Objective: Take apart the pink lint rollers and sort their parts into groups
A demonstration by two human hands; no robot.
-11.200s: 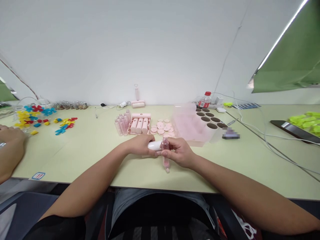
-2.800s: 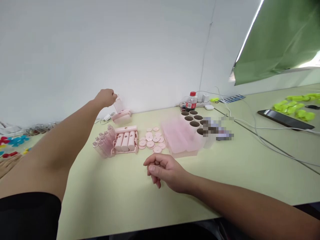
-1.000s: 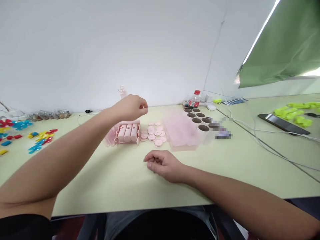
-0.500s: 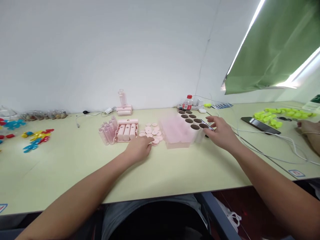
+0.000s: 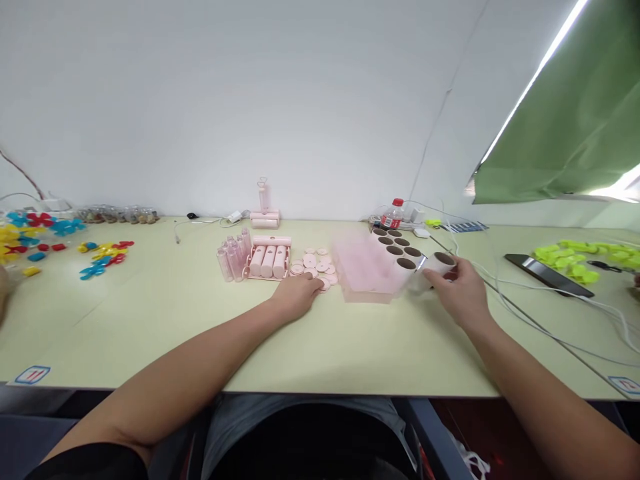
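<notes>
My right hand (image 5: 463, 293) grips a white roll with a brown core (image 5: 440, 263), tilted beside the group of upright rolls (image 5: 395, 251). My left hand (image 5: 299, 295) rests on the table with its fingertips at the near edge of the pale pink discs (image 5: 310, 261); whether it pinches one is too small to tell. Between the discs and the rolls lies a blurred stack of translucent pink pieces (image 5: 363, 267). Left of the discs is a pink tray with cylinders (image 5: 269, 261), and beside it stand clear pink tubes (image 5: 233, 259).
A pink stand (image 5: 265, 219) is near the wall. At the back are a red-capped bottle (image 5: 393, 215) and white cables. A dark phone (image 5: 547, 274) and yellow-green pieces (image 5: 570, 263) lie right; colourful parts (image 5: 103, 260) lie left. Another person's hand shows at the left edge.
My right hand has taken one roll out of the group and lifted it to the right. My left hand stays by the discs. The view has shifted left.
</notes>
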